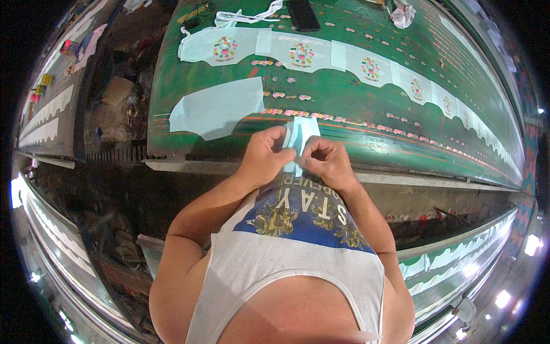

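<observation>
Close in front of my body, both hands grip a small stack of pale blue fabric pieces [303, 129], which stands up between them with its layers fanned at the top. My left hand [266, 153] pinches the stack's left side with the thumb across it. On the right side, my right hand [327, 160] pinches it between thumb and fingertips. A plain pale blue cut fabric panel [220, 109] lies flat on the green table [332, 97], just beyond my left hand. Farther back runs a row of printed fabric panels [302, 51], each with a colourful round motif.
A black phone [303, 15] and white fabric strips [249, 17] lie at the table's far side, near a crumpled whitish wad [403, 14]. Small printed marks dot the tabletop. Other long tables with fabric pieces stand to the left [46, 123] and behind me [452, 258].
</observation>
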Available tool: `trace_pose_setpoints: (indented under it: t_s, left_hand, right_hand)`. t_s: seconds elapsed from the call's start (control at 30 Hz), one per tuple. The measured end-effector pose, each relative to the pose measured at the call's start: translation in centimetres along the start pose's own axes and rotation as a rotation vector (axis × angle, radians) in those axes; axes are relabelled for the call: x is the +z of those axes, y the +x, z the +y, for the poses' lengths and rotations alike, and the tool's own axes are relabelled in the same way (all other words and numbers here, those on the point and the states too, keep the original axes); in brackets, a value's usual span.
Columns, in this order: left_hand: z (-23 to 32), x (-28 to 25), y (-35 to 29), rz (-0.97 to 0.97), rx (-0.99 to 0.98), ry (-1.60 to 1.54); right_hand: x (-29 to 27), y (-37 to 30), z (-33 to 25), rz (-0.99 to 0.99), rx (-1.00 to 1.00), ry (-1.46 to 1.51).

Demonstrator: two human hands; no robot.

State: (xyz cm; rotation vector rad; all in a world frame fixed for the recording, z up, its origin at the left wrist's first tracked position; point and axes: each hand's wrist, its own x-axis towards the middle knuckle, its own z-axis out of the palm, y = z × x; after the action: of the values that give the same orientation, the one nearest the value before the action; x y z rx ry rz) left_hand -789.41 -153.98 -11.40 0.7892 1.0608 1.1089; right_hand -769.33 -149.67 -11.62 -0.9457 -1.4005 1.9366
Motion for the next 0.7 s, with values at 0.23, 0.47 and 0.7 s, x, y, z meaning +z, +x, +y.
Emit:
trace_pose_setpoints:
  t_s: [0.23, 0.47, 0.7]
  left_hand:
    - [-0.8, -0.6, -0.4, 0.002, 0.056, 0.108]
    - [-0.2, -0.4, -0.5, -0.041, 0.044, -0.051]
    - [-0.3, -1.8, -0.4, 0.036, 0.027, -0.333]
  right_hand:
    - [0.4, 0.2, -0.2, 0.001, -0.085, -0.226]
    - [-0.1, -0.2, -0.2, -0.07, 0.007, 0.098]
    - [-1.1, -0.2, 0.9, 0.247, -0.05, 0.248]
